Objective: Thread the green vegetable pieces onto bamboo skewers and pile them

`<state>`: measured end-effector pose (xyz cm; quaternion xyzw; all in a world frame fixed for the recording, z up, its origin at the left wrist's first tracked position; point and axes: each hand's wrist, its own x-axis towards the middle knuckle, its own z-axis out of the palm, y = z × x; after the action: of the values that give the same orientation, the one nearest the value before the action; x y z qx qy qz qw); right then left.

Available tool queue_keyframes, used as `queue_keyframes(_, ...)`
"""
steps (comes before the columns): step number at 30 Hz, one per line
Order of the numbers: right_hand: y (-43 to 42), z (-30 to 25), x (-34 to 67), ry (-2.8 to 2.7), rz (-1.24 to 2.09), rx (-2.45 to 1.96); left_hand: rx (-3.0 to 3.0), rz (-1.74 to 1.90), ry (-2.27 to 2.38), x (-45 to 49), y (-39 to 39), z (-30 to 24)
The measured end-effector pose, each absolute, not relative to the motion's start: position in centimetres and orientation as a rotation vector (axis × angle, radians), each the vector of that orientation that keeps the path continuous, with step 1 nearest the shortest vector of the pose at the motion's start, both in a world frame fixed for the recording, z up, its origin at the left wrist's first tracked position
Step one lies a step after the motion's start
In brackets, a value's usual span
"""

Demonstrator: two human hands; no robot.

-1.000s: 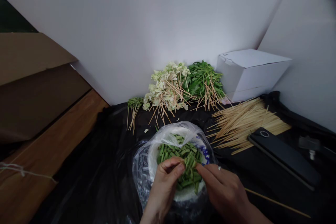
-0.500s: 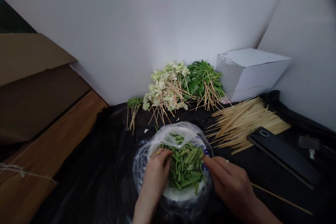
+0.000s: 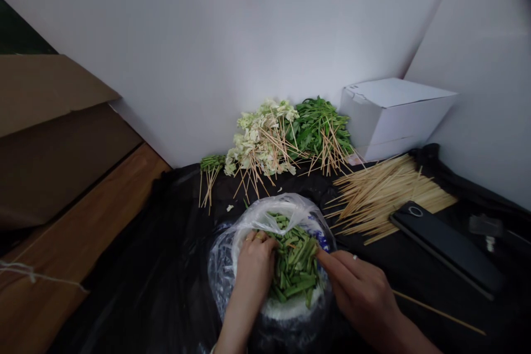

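Cut green bean pieces (image 3: 296,271) fill a blue-and-white bowl (image 3: 280,310) lined with a clear plastic bag (image 3: 224,265). My left hand (image 3: 256,257) is in the bowl's left side, its fingers curled down among the beans; the fingertips are hidden. At the bowl's right edge my right hand (image 3: 363,285) is closed round a bamboo skewer (image 3: 440,312), whose blunt end sticks out behind the hand toward the lower right. Bean pieces sit at the front of the right fingers, where a thin bit of the skewer shows toward my left hand.
Skewered cabbage (image 3: 265,133), leafy greens (image 3: 319,124) and a small bunch of green skewers (image 3: 211,163) lie along the white wall. Loose bamboo skewers (image 3: 385,191), a phone (image 3: 448,249) and a white box (image 3: 394,116) are at right. Left stands a cardboard box (image 3: 53,121).
My left hand has shifted slightly right and deeper into the beans, fingers more curled. My right hand has moved slightly left with the skewer, whose thin end now shows among the beans.
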<state>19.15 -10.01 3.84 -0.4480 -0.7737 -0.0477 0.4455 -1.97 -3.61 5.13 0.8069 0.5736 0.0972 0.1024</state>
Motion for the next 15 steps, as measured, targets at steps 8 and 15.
queue_keyframes(8, -9.9, 4.1, 19.1, -1.903, -0.110, -1.109, 1.665, 0.795, 1.348, -2.9, -5.3, 5.9)
queue_keyframes(15, -10.0, 4.5, 18.8, -1.921, -0.095, -1.077, 0.883, 1.119, 1.027, -2.8, -5.8, 4.9)
